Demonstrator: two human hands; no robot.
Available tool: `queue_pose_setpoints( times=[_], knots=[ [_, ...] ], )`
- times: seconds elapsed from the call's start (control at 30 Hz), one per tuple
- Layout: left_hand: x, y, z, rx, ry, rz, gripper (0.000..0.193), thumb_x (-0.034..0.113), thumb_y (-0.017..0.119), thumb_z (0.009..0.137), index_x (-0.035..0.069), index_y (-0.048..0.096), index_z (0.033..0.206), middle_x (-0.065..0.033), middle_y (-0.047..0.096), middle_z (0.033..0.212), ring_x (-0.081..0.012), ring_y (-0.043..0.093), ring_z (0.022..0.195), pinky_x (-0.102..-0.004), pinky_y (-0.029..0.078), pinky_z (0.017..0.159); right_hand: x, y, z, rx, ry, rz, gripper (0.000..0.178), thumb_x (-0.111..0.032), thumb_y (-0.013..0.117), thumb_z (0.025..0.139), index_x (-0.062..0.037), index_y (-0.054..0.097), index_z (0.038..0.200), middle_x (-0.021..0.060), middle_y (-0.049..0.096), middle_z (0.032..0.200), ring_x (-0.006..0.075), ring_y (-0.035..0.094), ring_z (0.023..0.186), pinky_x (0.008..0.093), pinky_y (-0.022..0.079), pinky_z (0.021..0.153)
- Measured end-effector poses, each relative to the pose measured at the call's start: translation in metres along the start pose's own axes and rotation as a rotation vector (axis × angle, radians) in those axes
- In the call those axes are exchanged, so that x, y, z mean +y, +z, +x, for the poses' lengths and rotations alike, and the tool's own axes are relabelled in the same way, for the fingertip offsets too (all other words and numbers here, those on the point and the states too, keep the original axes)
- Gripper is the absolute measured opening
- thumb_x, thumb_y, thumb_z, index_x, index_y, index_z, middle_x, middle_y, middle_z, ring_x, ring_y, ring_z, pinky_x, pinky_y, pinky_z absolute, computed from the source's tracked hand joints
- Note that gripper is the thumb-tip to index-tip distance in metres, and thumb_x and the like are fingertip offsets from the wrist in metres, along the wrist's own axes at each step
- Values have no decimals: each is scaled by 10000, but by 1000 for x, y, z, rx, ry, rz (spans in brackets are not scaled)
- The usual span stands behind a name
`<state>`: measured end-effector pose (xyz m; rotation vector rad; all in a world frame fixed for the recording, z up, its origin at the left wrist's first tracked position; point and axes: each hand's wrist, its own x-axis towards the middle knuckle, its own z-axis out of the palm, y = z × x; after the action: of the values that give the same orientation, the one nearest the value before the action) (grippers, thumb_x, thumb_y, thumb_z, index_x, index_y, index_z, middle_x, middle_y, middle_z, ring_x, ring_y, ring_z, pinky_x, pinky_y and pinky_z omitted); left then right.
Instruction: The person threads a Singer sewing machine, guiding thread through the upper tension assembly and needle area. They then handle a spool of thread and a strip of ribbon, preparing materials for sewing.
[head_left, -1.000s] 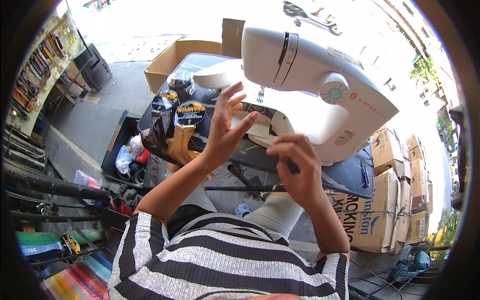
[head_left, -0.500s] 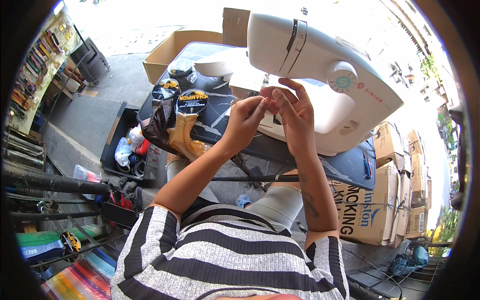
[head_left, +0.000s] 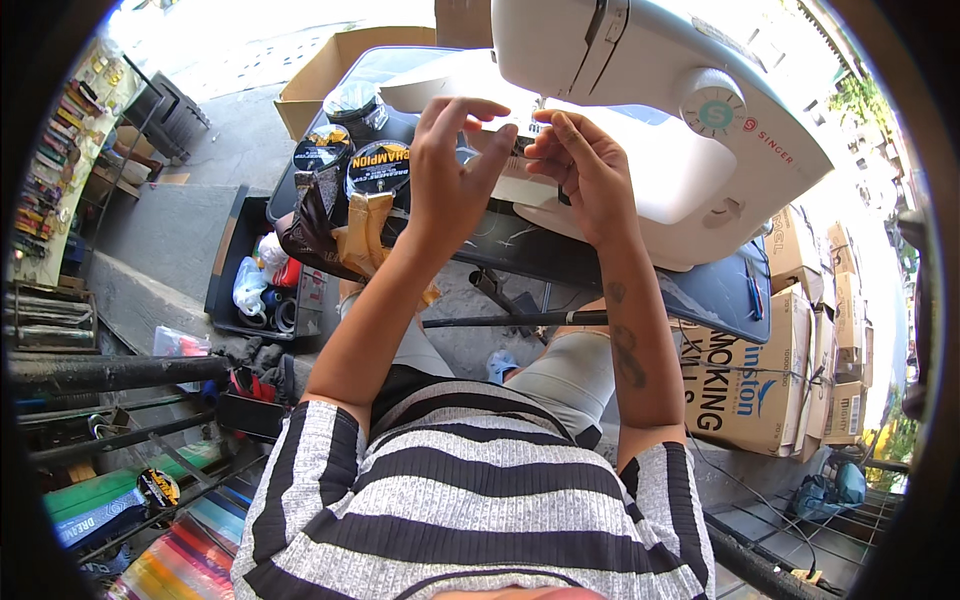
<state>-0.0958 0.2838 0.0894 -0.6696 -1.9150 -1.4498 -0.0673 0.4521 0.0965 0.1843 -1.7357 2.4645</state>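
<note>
Sewing machine [head_left: 655,75] crosswise | needle end [head_left: 545,50] left | left hand [head_left: 455,165] spread | right hand [head_left: 588,172] pinched

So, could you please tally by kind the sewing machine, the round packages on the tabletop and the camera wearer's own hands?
Sewing machine: 1
Round packages: 3
Hands, left hand and right hand: 2
Total: 6

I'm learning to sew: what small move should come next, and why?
Perhaps ease the right hand slightly nearer the needle area of the sewing machine: its thumb and forefinger look pinched together close by, while the left hand is open.
</note>
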Motion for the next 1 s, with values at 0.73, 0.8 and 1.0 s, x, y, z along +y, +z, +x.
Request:
queue_pose_setpoints(
  times=[0.73,0.8,1.0],
  knots=[
    [-23,33,25,-18,-162,-205,160,203,809,782,63,769,848,-33,692,823,-137,549,763,-288,456,710,-32,1,11,-7,72,-659,191,-161,597,996,-32,711,1079,-6,592,708,36,512,544,180,408,485],
    [-24,32,26,3,-169,-211,156,193,812,777,58,765,840,-36,697,830,-139,555,771,-289,460,715,-36,-3,12,30,34,-724,189,-158,604,987,-26,719,1060,-3,594,709,47,539,565,189,444,516],
    [-30,33,30,-2,-149,-191,168,178,817,767,43,755,846,-44,700,823,-139,579,774,-294,469,738,-43,-18,19,71,-91,-816,209,-133,689,919,61,713,994,62,651,715,81,590,586,222,472,538]
  ],
)
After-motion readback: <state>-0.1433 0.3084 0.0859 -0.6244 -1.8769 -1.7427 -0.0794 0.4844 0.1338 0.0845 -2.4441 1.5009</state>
